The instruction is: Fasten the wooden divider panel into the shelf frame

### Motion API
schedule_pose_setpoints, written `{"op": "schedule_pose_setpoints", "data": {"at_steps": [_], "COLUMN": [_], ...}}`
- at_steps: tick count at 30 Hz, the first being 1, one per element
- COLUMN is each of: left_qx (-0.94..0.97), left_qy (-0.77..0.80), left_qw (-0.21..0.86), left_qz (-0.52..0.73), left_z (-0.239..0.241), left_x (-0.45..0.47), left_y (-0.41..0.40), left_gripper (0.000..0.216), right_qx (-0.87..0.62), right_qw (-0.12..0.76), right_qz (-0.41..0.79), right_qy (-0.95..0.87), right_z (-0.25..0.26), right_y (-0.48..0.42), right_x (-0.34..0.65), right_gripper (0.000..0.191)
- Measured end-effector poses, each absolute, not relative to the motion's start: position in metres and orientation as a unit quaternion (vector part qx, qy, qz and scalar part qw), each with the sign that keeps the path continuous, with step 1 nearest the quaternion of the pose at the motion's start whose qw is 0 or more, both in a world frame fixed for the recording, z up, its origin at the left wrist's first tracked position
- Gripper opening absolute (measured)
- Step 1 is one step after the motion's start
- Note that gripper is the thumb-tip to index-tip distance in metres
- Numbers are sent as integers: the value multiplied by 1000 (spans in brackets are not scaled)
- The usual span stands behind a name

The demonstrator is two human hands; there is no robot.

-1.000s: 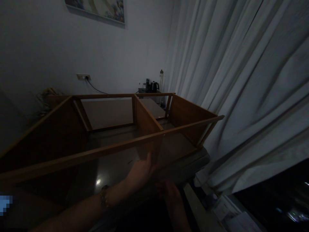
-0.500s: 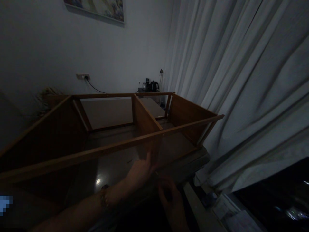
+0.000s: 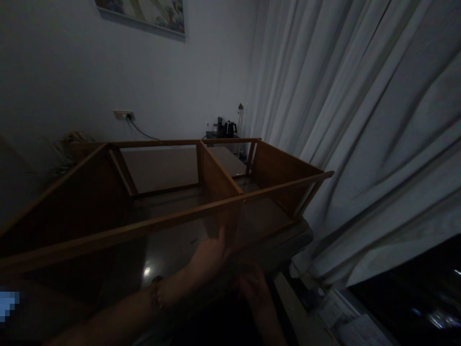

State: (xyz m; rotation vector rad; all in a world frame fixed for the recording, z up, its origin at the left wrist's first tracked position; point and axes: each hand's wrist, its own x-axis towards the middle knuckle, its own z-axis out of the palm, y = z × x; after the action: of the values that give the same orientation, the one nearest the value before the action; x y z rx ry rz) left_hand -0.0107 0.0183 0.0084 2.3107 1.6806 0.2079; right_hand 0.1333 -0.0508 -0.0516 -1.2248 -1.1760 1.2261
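Observation:
A wooden shelf frame (image 3: 173, 222) lies in front of me, with a middle divider board (image 3: 220, 174) running across it. My left hand (image 3: 209, 254) grips the near lower part of that divider, thumb upright against its face and the other fingers partly hidden. There is a beaded bracelet (image 3: 155, 294) on this wrist. Just to the right and nearer to me, my right hand (image 3: 255, 288) is below the front edge with its fingers curled together. Dim light hides whatever small thing may be between them.
A long curtain (image 3: 334, 110) hangs on the right. A black kettle (image 3: 229, 128) stands by the far wall, with a socket and cord (image 3: 124, 115) further left. White boxes or papers (image 3: 336, 310) lie at the lower right.
My right hand has shifted slightly, its fingers now curled closer together; a small pale tip seen by its fingers before is no longer visible. The left hand stays almost still.

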Motion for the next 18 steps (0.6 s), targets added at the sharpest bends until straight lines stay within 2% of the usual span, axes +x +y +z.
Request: {"op": "schedule_pose_setpoints", "data": {"at_steps": [4, 9, 13, 18], "left_qx": [795, 803, 800, 804], "left_qy": [589, 580, 587, 578], "left_qw": [136, 120, 105, 116], "left_qz": [59, 63, 68, 71], "left_z": [8, 0, -3, 0], "left_x": [-10, -12, -12, -13], "left_y": [19, 21, 22, 21], "left_gripper": [53, 54, 53, 53], "right_qx": [-493, -516, -527, -545], "right_qw": [519, 533, 556, 531], "right_qz": [573, 563, 498, 328], "right_qy": [-399, -365, -406, -560], "right_z": [-57, -67, -64, -63], "right_y": [-49, -43, -41, -48], "right_x": [131, 130, 130, 128], "right_gripper": [30, 31, 31, 21]}}
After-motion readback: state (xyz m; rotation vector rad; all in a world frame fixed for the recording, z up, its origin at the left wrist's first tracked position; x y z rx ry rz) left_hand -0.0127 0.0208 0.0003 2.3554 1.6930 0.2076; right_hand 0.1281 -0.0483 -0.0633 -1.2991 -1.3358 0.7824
